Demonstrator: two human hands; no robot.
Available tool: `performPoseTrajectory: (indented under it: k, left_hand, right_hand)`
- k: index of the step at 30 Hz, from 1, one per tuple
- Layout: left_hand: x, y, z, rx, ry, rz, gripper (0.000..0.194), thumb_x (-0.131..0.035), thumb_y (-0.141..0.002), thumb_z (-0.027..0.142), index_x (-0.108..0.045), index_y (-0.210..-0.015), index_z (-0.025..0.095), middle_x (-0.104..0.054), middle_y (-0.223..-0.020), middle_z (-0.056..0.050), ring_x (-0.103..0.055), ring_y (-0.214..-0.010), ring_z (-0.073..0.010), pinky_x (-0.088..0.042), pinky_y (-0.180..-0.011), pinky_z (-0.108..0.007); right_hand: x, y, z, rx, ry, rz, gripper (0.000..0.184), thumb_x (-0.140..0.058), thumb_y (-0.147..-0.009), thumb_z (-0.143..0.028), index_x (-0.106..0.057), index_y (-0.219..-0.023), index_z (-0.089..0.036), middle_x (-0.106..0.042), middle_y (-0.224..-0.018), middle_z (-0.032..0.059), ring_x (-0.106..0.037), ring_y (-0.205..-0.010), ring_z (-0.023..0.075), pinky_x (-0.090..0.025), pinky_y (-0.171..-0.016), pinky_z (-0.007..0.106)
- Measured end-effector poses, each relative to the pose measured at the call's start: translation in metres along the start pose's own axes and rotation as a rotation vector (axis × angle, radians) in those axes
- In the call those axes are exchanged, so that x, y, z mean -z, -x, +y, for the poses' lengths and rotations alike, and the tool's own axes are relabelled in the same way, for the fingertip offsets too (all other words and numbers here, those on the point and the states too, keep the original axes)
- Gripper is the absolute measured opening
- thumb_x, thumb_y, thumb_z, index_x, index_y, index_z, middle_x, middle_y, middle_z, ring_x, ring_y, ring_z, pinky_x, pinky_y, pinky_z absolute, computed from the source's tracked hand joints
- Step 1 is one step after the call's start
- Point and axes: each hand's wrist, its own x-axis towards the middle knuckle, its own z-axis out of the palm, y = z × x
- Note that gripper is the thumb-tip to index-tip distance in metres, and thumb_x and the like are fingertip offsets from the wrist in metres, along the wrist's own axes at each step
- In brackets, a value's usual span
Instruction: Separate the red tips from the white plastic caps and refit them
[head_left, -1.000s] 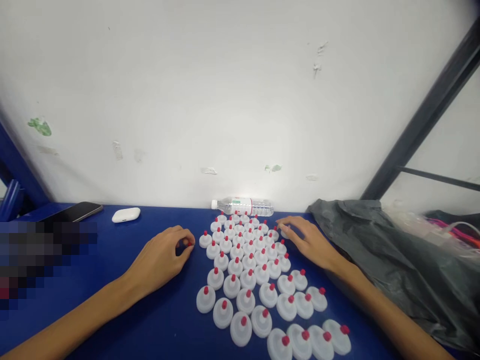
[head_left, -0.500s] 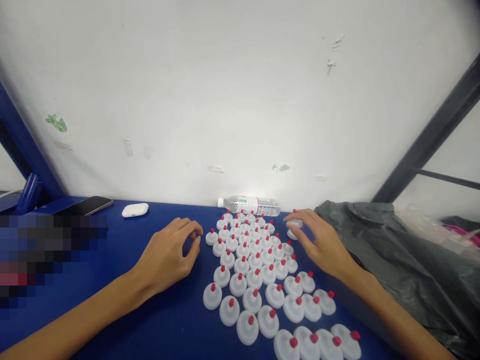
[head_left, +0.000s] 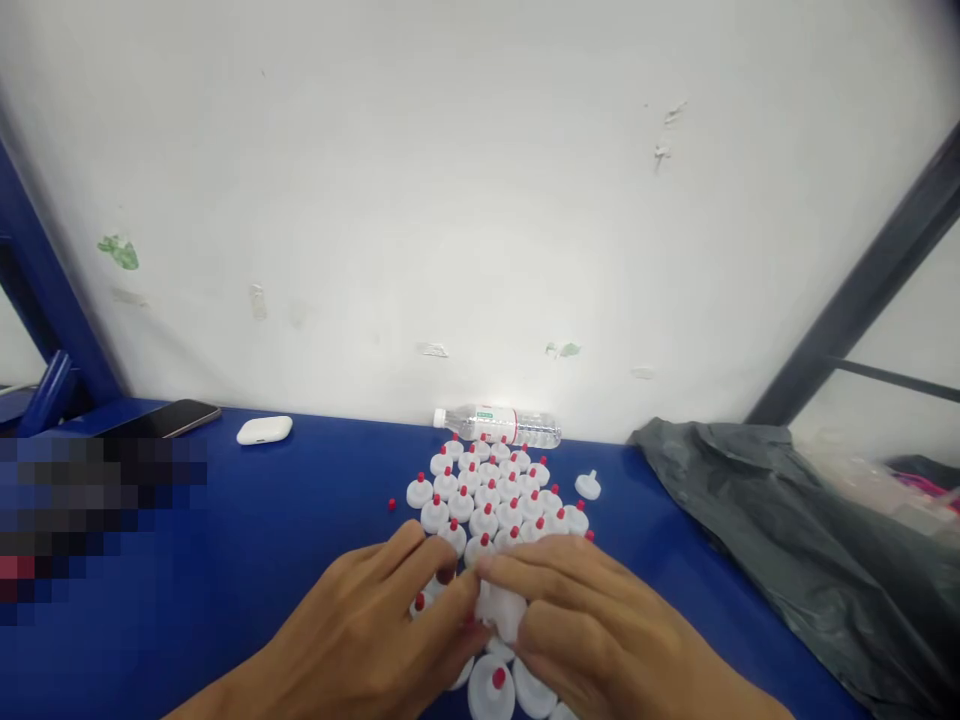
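Note:
My right hand [head_left: 600, 615] is closed on a translucent white funnel-shaped lid [head_left: 504, 610], tilted on its side between the hands. My left hand [head_left: 375, 620] meets it from the left with fingers pinched. A trace of red shows by its fingertips, but what they grip is hidden. Under and beyond both hands, many white lids with red tips [head_left: 491, 690] stand close together on the blue table [head_left: 300, 500]. One bare lid [head_left: 589, 486] without a red tip stands apart at the right. A loose red cap [head_left: 391, 504] lies left of the group.
A clear water bottle [head_left: 499, 425] lies along the wall behind the lids. A white earbud case [head_left: 265, 430] and a phone [head_left: 161, 419] rest at the back left. Dark grey plastic sheeting [head_left: 750, 500] covers the right side. Blue metal posts slope at both sides.
Both hands have come together over the near lids. My right hand has brought a lid from the back right, leaving a bare one there. A loose red cap is now visible at left.

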Motion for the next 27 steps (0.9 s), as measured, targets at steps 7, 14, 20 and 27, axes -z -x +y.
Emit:
performPoseTrajectory:
  k: [7,14,20,27]
  left_hand:
    - [0.004,-0.004,0.001,-0.040,0.053,-0.052,0.023,-0.043,-0.102,0.021,-0.057,-0.083,0.020,-0.060,-0.073,-0.002,-0.052,-0.063,-0.0160,-0.040,-0.049,-0.027]
    - [0.018,-0.008,0.007,0.221,0.239,-0.028,0.036,-0.034,-0.102,0.017,-0.048,-0.070,0.023,-0.053,-0.062,0.002,-0.049,-0.058,-0.0140,-0.045,-0.054,-0.026]
    - [0.019,0.000,-0.048,0.569,0.199,-0.018,0.042,-0.033,-0.103,0.031,-0.031,-0.062,0.022,-0.038,-0.056,0.003,-0.039,-0.053,-0.0131,-0.035,-0.052,-0.029]
    - [-0.010,0.019,-0.093,0.757,0.017,-0.307,0.024,-0.042,-0.096,0.037,-0.060,-0.088,0.023,-0.064,-0.083,-0.001,-0.060,-0.076,-0.0190,-0.042,-0.066,-0.031]
  right_hand:
    - [-0.006,-0.007,-0.004,-0.016,-0.098,0.021,0.023,-0.061,-0.095,-0.009,-0.051,-0.114,-0.016,-0.075,-0.115,0.0095,-0.068,-0.109,0.0164,-0.055,-0.098,0.027]
    - [-0.003,0.006,0.013,0.012,0.028,0.044,0.018,-0.051,-0.101,-0.011,-0.057,-0.116,-0.018,-0.074,-0.120,0.0070,-0.066,-0.117,0.0158,-0.052,-0.103,0.028]
    - [0.014,0.038,0.079,-0.656,0.261,0.195,0.030,-0.062,-0.095,-0.031,-0.057,-0.125,-0.026,-0.073,-0.116,0.0052,-0.073,-0.099,0.0240,-0.060,-0.080,0.035]
    - [0.002,0.054,0.105,-0.740,0.202,0.103,0.016,-0.055,-0.097,-0.035,-0.066,-0.103,-0.025,-0.070,-0.117,0.0063,-0.068,-0.102,0.0250,-0.054,-0.088,0.039]
